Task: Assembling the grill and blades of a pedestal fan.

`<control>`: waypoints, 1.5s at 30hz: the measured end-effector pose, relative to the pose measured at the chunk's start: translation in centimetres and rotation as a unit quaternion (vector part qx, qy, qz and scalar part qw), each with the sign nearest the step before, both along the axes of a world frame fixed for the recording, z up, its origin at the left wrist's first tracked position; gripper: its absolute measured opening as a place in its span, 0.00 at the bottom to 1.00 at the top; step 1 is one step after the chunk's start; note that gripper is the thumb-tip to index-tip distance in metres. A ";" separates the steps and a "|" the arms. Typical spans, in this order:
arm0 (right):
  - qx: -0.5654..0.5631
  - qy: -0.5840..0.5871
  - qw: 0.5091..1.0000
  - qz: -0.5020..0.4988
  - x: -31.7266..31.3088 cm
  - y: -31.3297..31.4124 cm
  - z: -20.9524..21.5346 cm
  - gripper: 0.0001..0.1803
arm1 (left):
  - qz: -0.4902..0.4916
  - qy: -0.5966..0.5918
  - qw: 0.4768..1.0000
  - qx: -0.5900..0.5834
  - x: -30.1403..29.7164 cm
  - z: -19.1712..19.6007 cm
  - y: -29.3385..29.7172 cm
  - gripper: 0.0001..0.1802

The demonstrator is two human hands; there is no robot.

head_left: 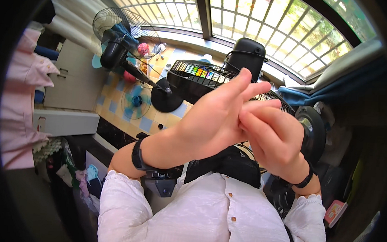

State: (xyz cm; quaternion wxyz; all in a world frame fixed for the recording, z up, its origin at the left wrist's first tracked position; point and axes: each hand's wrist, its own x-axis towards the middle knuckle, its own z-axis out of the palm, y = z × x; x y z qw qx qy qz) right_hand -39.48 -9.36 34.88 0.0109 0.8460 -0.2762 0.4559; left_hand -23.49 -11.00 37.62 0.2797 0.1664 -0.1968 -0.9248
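My left hand (217, 111) is held out in front of my chest, fingers stretched and slightly apart. Against its palm, near the base of the fingers, press the fingertips of my right hand (276, 139). The right fingers are curled in a pinch, and whatever may be between them is hidden. Just beyond both hands lies a round black fan guard (190, 80) with colourful strips showing through its wires. A black fan base and pole (165, 96) stand left of it. Farther off is a black rounded housing (247, 59).
An assembled black fan head (115, 45) leans at the far left. A translucent blue fan blade (136, 101) lies on the tiled floor. A barred window (269, 27) spans the back. Pink clothing (25, 102) hangs at left; a dark round part (310, 133) stands at right.
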 end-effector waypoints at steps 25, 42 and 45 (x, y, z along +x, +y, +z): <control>0.127 0.041 0.987 -0.085 4.0 5.3 -0.2 0.15 | -0.045 -0.011 0.990 0.130 3.3 -1.7 1.1 0.29; 0.172 -0.013 0.921 -0.348 4.4 2.4 0.5 0.09 | 0.116 -0.296 0.482 -0.817 4.2 -4.8 -5.9 0.31; 0.179 0.041 0.914 -0.361 4.7 2.3 1.3 0.09 | 0.128 -0.287 0.491 -0.812 4.4 -5.1 -6.1 0.31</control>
